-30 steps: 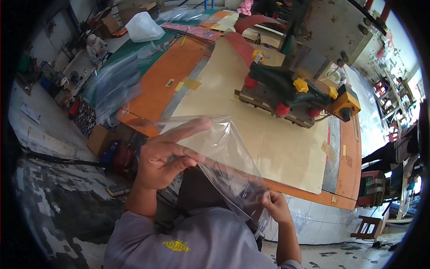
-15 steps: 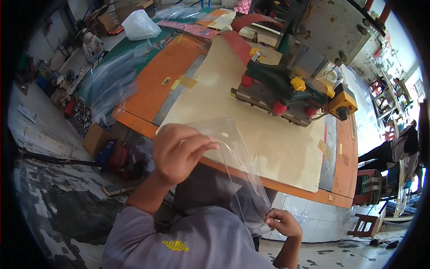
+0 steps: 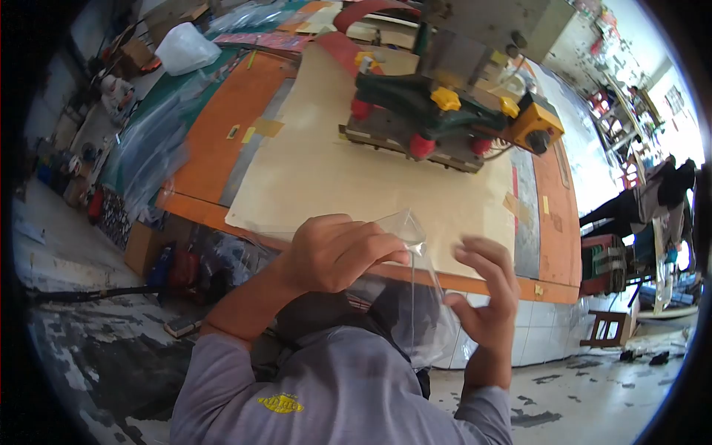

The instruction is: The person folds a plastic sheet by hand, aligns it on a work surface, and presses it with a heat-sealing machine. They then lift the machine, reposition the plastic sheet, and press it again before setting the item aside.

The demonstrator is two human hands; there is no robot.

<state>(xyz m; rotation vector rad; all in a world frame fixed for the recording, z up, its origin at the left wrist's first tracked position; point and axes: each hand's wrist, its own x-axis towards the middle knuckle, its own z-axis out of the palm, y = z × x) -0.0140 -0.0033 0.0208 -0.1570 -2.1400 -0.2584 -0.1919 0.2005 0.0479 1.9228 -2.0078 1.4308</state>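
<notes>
Left hand [image 3: 337,252] pinches the bag [image 3: 415,297] top; right hand [image 3: 486,297], fingers spread, should grip its edge squarely.

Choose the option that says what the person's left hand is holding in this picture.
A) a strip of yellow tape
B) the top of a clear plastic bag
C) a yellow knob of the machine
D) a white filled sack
B: the left hand is closed on the top edge of the clear plastic bag, which hangs down beside the open right hand.
</notes>
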